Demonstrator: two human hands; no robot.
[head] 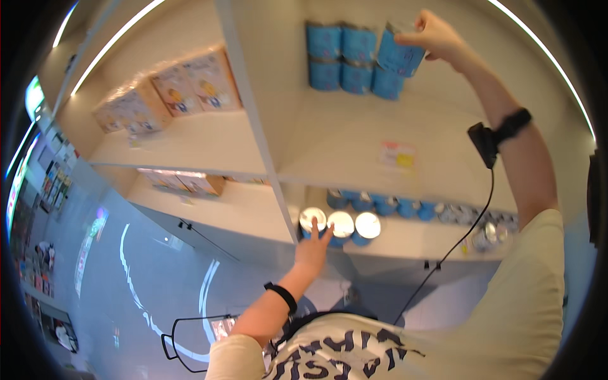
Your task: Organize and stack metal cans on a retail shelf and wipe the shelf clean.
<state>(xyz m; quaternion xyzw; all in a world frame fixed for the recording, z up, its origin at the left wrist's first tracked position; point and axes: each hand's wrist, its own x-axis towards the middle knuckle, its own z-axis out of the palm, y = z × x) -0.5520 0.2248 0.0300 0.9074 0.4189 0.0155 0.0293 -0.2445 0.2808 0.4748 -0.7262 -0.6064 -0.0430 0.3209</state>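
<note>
At the upper right, my right hand grips a blue can near its top, tilted above the right end of two stacked rows of blue cans on the upper shelf. My left hand reaches down to the lower shelf. Two of its fingers are spread over the pale lids of blue cans, one on the left can and one near the middle can. A third can stands to their right. Whether the left fingertips press on the lids is hard to tell.
A price card lies at the upper shelf. More cans line the back of the lower shelf. Boxed goods fill part of the shelf left of the divider. A cable hangs from my right forearm; a wire-framed cart stands lower left.
</note>
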